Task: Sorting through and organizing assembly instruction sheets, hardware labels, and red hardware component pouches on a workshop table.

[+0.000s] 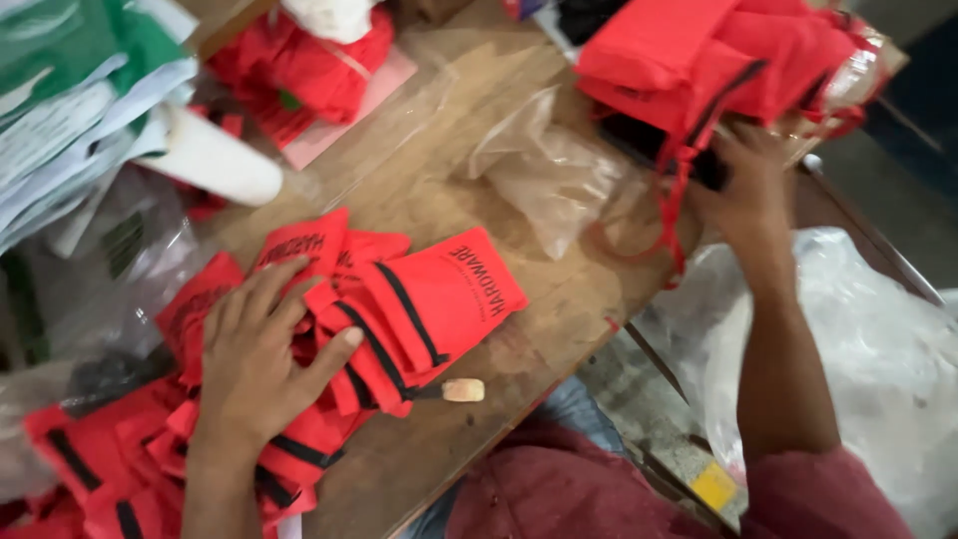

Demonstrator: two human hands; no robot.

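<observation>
Head view is showing the left hand (261, 351) lying flat, fingers spread, pressing on a row of red pouches (399, 309) on the wooden table (559, 299). Right hand (743, 185) is reaching into a red stack (699, 55) at the table's far edge, fingers curling around a black-trimmed piece there.

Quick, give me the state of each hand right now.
Left hand: open, flat on the fanned red pouches.
Right hand: reaching into the stacked red bags; grip cannot be told.

Two hands (254, 359), two red pouch heaps (389, 309), one toggle (462, 390)
</observation>
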